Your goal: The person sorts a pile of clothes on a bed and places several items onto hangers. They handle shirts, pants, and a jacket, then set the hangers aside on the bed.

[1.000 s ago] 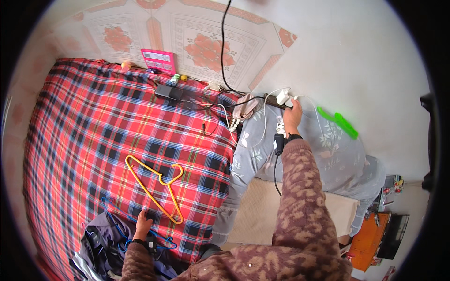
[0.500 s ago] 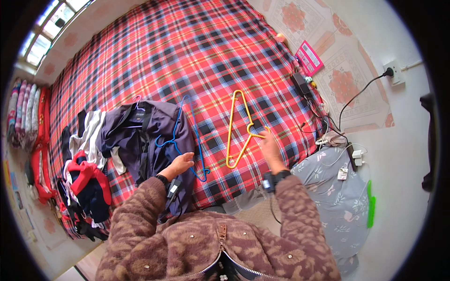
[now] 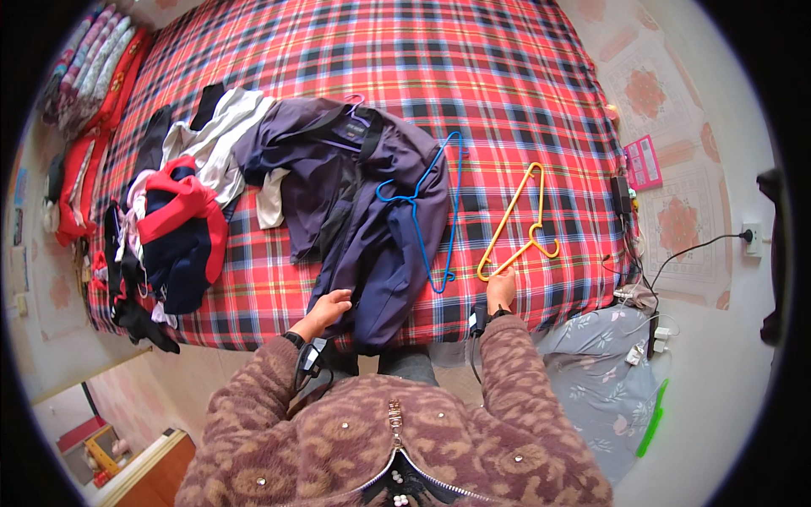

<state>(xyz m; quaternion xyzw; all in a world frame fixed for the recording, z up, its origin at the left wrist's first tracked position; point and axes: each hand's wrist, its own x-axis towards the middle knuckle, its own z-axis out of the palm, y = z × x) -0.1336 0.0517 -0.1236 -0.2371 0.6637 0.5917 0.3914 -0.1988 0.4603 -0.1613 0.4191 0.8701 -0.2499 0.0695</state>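
A dark purple jacket (image 3: 397,228) lies spread on the bed, a purple hanger (image 3: 355,103) showing at its collar. Across its right side rests a blue clothes hanger (image 3: 457,194). My left hand (image 3: 325,311) is at the jacket's lower edge, fingers stretched out, holding nothing. To the right lies a yellow clothes hanger (image 3: 508,212), its hook pointing right and toward me. My right hand (image 3: 501,290) is at its near end, fingers bent against the lower bar; the fingertips are partly hidden.
A plaid sheet (image 3: 338,42) covers the bed. White clothing (image 3: 215,127) and a red and navy garment (image 3: 182,228) are heaped at the left. Folded bedding (image 3: 101,59) stands at the far left. Cables run from a wall socket (image 3: 750,239) on the right, above a grey flowered cloth (image 3: 591,372).
The view has swung, so the bed things appear farther right. My right hand has gone from the yellow hanger's hook to its near end. My left hand has drawn back from the blue hanger.
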